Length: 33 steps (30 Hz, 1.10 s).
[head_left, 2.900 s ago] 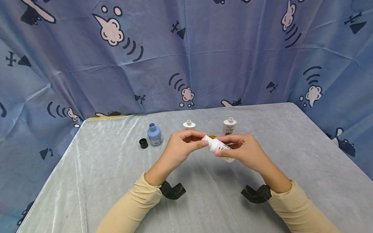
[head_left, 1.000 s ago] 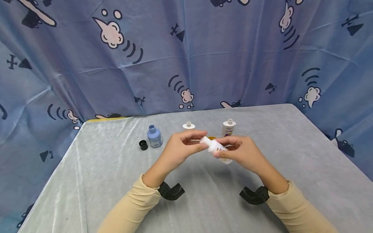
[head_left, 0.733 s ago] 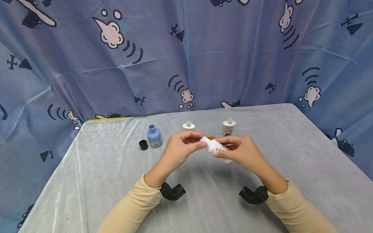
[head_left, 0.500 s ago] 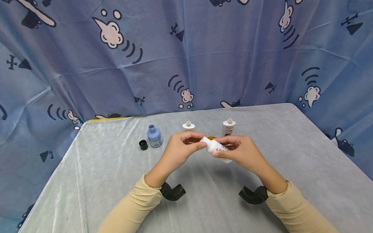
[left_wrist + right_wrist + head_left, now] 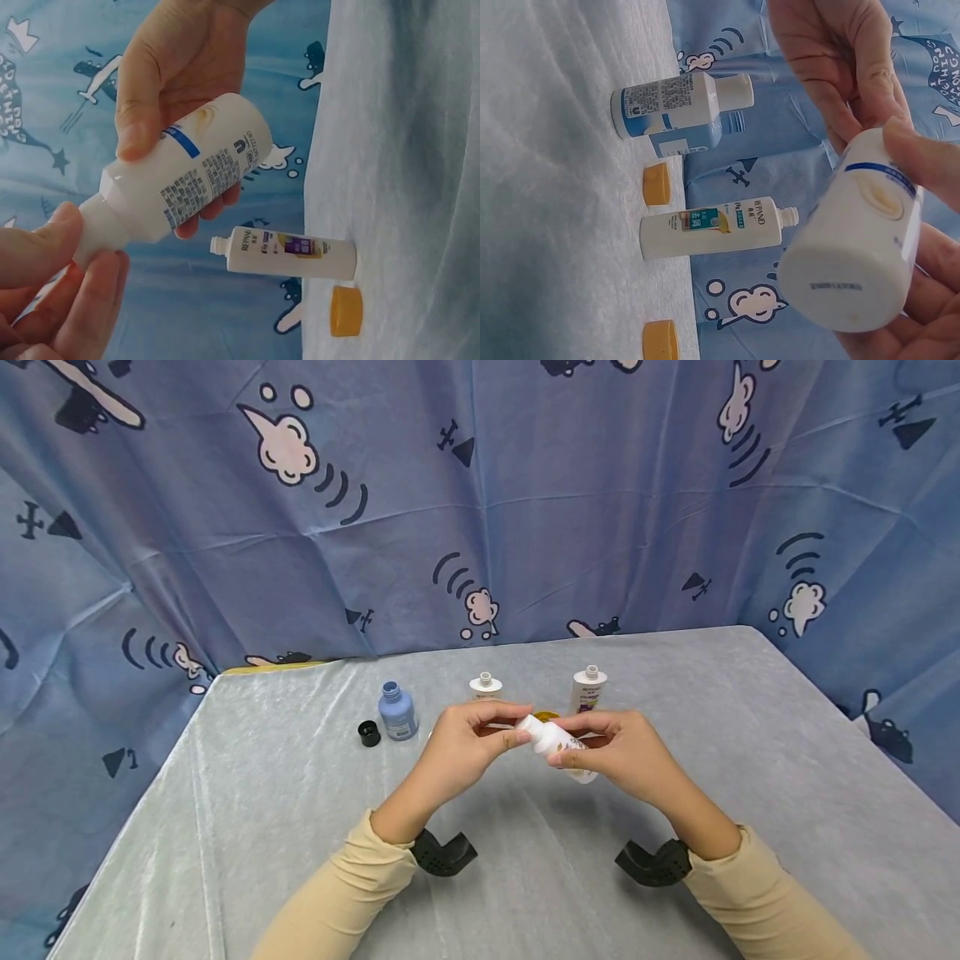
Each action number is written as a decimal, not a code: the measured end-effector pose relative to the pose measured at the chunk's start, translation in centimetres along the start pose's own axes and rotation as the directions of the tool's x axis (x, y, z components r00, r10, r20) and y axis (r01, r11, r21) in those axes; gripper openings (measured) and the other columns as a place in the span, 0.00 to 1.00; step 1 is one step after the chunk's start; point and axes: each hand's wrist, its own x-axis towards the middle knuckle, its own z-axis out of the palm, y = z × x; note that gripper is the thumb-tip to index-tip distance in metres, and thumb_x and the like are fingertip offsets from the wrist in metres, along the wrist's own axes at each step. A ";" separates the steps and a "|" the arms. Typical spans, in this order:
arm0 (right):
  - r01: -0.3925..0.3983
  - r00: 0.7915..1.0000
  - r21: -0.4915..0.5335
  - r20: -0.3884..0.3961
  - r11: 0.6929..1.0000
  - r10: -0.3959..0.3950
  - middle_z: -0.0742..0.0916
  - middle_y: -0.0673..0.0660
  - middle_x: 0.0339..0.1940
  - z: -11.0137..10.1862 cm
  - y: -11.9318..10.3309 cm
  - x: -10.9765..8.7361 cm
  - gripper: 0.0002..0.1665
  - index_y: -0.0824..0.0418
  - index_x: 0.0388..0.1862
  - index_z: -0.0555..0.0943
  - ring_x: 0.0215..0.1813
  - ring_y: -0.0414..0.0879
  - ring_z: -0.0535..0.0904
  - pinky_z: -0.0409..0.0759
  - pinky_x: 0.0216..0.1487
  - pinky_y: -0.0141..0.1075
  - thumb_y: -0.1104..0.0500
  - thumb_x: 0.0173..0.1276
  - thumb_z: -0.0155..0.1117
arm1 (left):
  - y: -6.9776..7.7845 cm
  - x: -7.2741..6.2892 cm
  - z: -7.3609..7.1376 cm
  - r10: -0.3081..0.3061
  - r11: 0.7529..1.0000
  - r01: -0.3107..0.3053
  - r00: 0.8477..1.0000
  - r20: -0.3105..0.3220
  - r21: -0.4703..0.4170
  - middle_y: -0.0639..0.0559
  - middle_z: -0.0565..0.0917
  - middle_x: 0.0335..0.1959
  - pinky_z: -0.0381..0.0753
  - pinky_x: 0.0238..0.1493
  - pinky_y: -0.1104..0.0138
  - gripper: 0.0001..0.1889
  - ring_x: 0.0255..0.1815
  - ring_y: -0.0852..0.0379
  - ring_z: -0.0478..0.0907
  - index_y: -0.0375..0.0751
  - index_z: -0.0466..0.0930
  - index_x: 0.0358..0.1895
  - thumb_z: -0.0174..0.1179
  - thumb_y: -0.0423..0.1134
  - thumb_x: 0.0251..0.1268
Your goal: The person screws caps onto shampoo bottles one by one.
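Observation:
A white lotion bottle (image 5: 557,742) is held tilted above the table, its neck end up and to the left. My left hand (image 5: 468,739) pinches its white cap (image 5: 99,229) between thumb and fingers. My right hand (image 5: 618,745) grips the bottle's body, thumb on the near side. In the left wrist view the body shows a blue stripe and dark print; in the right wrist view its base faces the camera. Behind the hands stand two capless white bottles, one with a purple label (image 5: 299,245) and one with a teal label (image 5: 705,229).
A blue bottle (image 5: 397,712) stands uncapped at the left, with a black cap (image 5: 368,732) beside it. Another capped white bottle (image 5: 664,105) appears in the right wrist view. Yellow caps (image 5: 657,184) lie near the white bottles on the grey cloth-covered table (image 5: 262,827). A patterned curtain hangs behind.
Both hands stay nearly in place around the bottle. The left fingers have shifted slightly at the cap, and the bottle's tilt and printed side have changed a little.

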 end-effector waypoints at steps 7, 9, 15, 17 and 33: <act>0.036 0.999 0.015 0.026 0.999 -0.037 0.87 0.66 0.50 -0.1 0.0 0.1 0.26 0.67 0.52 0.85 0.39 0.42 0.88 0.86 0.36 0.35 0.57 0.56 0.79 | -0.2 0.0 -0.2 0.082 0.997 -0.082 0.996 0.026 0.002 0.42 0.86 0.52 0.86 0.48 0.70 0.15 0.47 0.54 0.86 0.35 0.86 0.52 0.68 0.31 0.62; 0.052 0.998 0.018 0.040 0.998 -0.053 0.88 0.66 0.49 -0.2 0.1 0.1 0.26 0.67 0.52 0.85 0.39 0.42 0.88 0.86 0.37 0.35 0.57 0.57 0.78 | -0.3 0.0 -0.2 0.109 0.994 -0.109 0.994 0.030 0.003 0.42 0.86 0.52 0.86 0.48 0.70 0.15 0.48 0.54 0.85 0.35 0.86 0.52 0.68 0.31 0.62; 0.062 0.994 0.070 0.090 0.996 -0.068 0.89 0.65 0.49 -0.3 0.6 0.4 0.25 0.68 0.52 0.85 0.40 0.41 0.88 0.86 0.40 0.36 0.60 0.56 0.78 | -0.4 0.0 -0.2 0.165 0.986 -0.165 0.985 0.042 0.004 0.41 0.86 0.51 0.86 0.49 0.70 0.15 0.51 0.55 0.82 0.32 0.85 0.52 0.67 0.30 0.62; 0.056 0.993 0.085 0.101 0.995 -0.065 0.88 0.65 0.50 -0.3 0.7 0.5 0.25 0.68 0.53 0.84 0.40 0.40 0.87 0.86 0.41 0.36 0.59 0.56 0.78 | -0.5 0.0 -0.2 0.171 0.985 -0.171 0.984 0.040 -0.008 0.41 0.86 0.52 0.86 0.49 0.70 0.15 0.52 0.55 0.82 0.32 0.85 0.52 0.67 0.30 0.61; 0.029 0.993 0.113 0.111 0.993 -0.041 0.84 0.68 0.60 0.2 2.0 1.2 0.30 0.68 0.57 0.82 0.56 0.56 0.86 0.87 0.49 0.38 0.58 0.56 0.79 | -0.9 0.2 1.1 0.021 0.996 -0.022 1.000 -0.008 -0.083 0.46 0.87 0.53 0.86 0.48 0.68 0.15 0.48 0.55 0.87 0.39 0.87 0.51 0.70 0.34 0.60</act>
